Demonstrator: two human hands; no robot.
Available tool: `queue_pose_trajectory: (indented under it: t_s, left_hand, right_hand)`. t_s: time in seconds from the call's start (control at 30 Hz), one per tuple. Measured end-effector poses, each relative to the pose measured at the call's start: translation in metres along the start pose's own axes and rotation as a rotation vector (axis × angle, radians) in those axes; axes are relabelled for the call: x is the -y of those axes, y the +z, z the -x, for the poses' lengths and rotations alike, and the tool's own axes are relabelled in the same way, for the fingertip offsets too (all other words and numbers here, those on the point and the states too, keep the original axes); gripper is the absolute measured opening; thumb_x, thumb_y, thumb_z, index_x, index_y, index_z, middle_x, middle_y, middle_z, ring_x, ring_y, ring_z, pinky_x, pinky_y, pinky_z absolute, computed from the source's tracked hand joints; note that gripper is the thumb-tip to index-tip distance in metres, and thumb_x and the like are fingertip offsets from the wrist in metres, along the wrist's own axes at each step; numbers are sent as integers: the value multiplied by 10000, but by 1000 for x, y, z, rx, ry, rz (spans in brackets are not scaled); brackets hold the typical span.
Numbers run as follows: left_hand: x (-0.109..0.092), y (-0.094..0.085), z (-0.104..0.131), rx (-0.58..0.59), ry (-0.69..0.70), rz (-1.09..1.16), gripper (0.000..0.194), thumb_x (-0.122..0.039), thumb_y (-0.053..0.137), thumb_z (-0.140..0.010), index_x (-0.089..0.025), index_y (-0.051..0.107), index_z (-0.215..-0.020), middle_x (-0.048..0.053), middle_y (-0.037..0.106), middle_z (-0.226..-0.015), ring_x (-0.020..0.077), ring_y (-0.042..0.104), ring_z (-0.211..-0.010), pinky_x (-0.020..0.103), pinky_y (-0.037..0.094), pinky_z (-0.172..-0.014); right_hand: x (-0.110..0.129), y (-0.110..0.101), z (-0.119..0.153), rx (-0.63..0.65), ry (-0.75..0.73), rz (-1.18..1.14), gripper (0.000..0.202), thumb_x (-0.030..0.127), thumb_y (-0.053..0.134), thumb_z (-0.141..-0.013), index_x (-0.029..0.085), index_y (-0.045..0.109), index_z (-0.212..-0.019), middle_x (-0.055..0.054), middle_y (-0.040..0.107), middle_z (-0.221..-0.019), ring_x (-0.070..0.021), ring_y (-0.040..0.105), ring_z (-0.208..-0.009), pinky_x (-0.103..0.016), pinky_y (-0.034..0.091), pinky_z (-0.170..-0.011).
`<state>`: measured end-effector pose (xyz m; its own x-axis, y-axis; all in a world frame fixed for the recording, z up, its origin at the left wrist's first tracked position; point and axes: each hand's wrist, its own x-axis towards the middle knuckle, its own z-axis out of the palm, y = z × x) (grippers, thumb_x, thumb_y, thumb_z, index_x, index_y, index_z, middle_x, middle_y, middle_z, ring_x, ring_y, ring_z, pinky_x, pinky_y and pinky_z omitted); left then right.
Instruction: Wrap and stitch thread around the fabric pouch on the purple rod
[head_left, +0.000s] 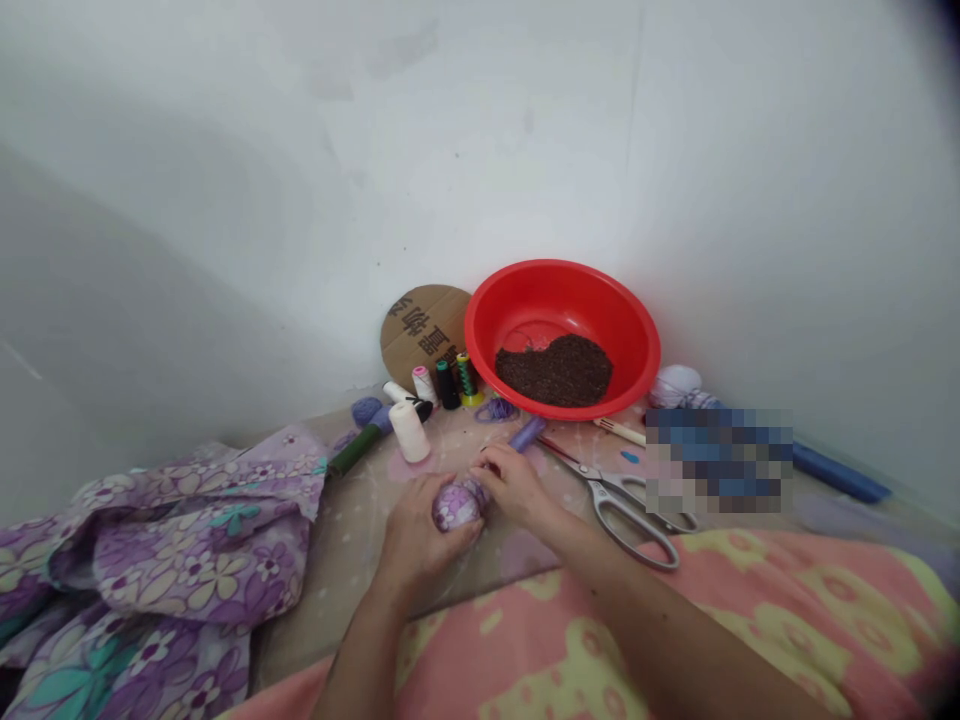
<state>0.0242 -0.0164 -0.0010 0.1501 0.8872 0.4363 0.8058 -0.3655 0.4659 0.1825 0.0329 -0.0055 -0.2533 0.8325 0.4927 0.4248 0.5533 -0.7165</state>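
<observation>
A small round bundle of purple floral cloth [457,507] sits near the middle of the table. My left hand [421,535] is wrapped round its left and lower side, thumb at the front. At the bundle's upper right, my right hand [510,482] has its fingers pinched together; what they hold, if anything, is too small to make out. A white thread cone [409,433] stands behind my left hand. Grey-handled scissors [615,500] lie to the right of my right hand.
A red basin [561,410] holding dark grains stands at the back, beside a round cardboard piece [424,325] and thread spools [448,385]. Floral fabric [195,560] is heaped at left. A pink and yellow cloth [540,650] covers the front.
</observation>
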Motion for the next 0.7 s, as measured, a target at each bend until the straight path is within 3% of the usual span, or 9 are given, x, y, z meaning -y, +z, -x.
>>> queue_pose_trajectory:
  t_s: [0.17, 0.27, 0.4, 0.6, 0.7]
  left_hand:
    - [2, 2, 1, 12, -35, 18, 500, -374, 636, -611, -182, 536, -1062, 77, 571, -1059, 243, 523, -964, 367, 408, -816]
    - [2, 2, 0, 36, -64, 75, 501, -359, 624, -621, -181, 523, -1078, 73, 570, -1054, 240, 530, -949, 363, 416, -804]
    - [3, 2, 0, 51, -100, 202, 495, -386, 595, -656, -166, 516, -1093, 79, 578, -1036, 240, 547, -914, 367, 426, -786]
    - [13, 4, -1, 52, -142, 370, 383, -376, 479, -759, -177, 548, -1078, 75, 598, -1026, 228, 548, -925, 360, 430, -805]
    - [19, 6, -2, 57, -149, 400, 388, -371, 479, -762, -176, 545, -1091, 79, 589, -1060, 230, 541, -950, 358, 425, -821]
  right_hand:
    - [-2, -7, 2, 121, -41, 63, 73, 130, 559, -718, 158, 597, -662, -21, 567, -735, -131, 503, -730, -236, 367, -666]
    - [-1, -7, 3, 69, -10, 65, 93, 157, 508, -749, 173, 585, -699, -13, 578, -705, -129, 505, -685, -235, 362, -633]
    - [-4, -7, 2, -28, 89, -115, 123, 185, 425, -784, 178, 537, -732, 2, 584, -640, -115, 499, -574, -223, 357, -553]
    - [-7, -7, -1, -129, 114, -333, 28, 177, 508, -674, 170, 533, -686, 18, 550, -632, -119, 498, -605, -225, 381, -575]
    - [-7, -9, -1, -156, 102, -345, 69, 199, 503, -683, 168, 559, -709, 6, 564, -668, -127, 504, -640, -237, 393, -610]
